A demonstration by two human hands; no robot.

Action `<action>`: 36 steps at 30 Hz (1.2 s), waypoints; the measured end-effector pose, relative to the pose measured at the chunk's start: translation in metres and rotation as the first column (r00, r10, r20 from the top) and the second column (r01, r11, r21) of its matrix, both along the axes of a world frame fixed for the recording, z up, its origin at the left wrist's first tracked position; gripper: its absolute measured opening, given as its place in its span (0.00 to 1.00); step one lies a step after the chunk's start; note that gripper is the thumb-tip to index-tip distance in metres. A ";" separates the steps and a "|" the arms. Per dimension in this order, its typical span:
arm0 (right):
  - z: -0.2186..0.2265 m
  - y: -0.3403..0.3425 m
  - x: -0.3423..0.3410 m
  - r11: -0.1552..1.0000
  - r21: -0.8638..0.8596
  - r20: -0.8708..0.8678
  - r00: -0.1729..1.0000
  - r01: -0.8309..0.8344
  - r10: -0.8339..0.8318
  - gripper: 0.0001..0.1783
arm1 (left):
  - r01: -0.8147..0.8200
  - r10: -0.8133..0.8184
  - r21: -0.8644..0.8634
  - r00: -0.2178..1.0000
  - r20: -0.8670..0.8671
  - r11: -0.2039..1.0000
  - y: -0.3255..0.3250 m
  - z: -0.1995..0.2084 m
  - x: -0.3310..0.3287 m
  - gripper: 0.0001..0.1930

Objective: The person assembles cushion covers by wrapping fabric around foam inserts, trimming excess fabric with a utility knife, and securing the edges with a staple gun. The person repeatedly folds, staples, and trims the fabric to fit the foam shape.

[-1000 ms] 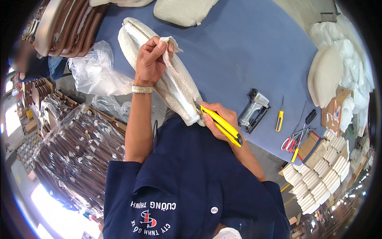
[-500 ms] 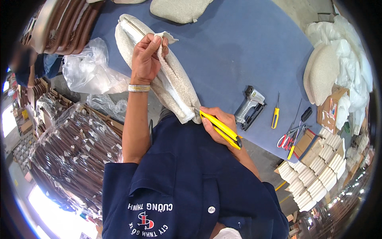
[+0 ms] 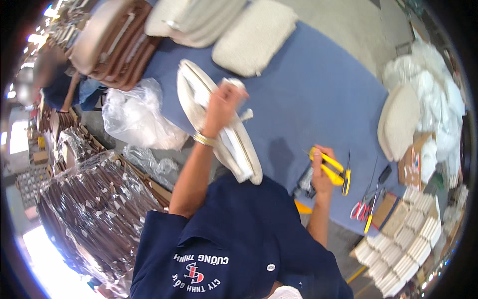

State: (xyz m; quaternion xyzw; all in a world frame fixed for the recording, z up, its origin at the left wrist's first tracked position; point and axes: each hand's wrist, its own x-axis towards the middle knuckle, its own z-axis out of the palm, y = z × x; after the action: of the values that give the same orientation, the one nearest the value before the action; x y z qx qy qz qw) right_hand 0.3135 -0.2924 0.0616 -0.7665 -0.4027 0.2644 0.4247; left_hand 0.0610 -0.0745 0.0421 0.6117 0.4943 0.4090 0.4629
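A long beige fabric cushion (image 3: 251, 155) stands on edge at the near side of the blue table, its open seam showing white filling. Above its middle, my left hand (image 3: 223, 107) is closed and smeared by motion. A pale fabric strip (image 3: 232, 82) sticks out of its fingers, and a frayed end hangs beside the hand. Whether the strip is still joined to the cushion cannot be made out. Away to the right, my right hand (image 3: 322, 172) grips a yellow utility knife (image 3: 332, 169) above the table. A staple gun (image 3: 303, 183) lies partly hidden beside that hand.
Beige cushions (image 3: 256, 37) lie at the far edge, beside stacked brown-framed pieces (image 3: 112, 45). Clear plastic bags (image 3: 142, 114) sit left. A yellow screwdriver (image 3: 346, 182) and red-handled pliers (image 3: 359, 210) lie right, near another cushion (image 3: 398, 122). A person (image 3: 59, 92) is at far left.
My right hand has pulled the knife away from the cushion's near end, off to the right. My left hand has lifted with the fabric strip. The whole view has shifted.
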 end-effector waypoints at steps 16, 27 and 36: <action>-0.054 0.136 -0.099 0.747 0.391 -0.104 0.781 -0.537 0.616 0.33 | 0.162 0.024 0.463 0.928 -0.371 0.871 -0.047 -0.009 -0.012 0.09; -0.150 0.102 -0.119 0.983 0.114 -0.465 0.866 -0.146 0.183 0.07 | -0.619 0.654 -0.257 0.753 0.076 0.742 -0.052 -0.087 -0.135 0.35; -0.163 -0.037 -0.082 0.951 -0.276 -0.343 0.909 0.142 -0.235 0.06 | -0.097 0.581 -0.694 0.637 0.507 0.713 0.024 -0.129 -0.210 0.34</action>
State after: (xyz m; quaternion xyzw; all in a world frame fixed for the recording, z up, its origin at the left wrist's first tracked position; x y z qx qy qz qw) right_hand 0.2311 -0.3292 -0.1017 -0.7845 -0.2028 0.4096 0.4191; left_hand -0.1491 -0.0504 -0.0865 0.1156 0.4981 0.5096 0.6919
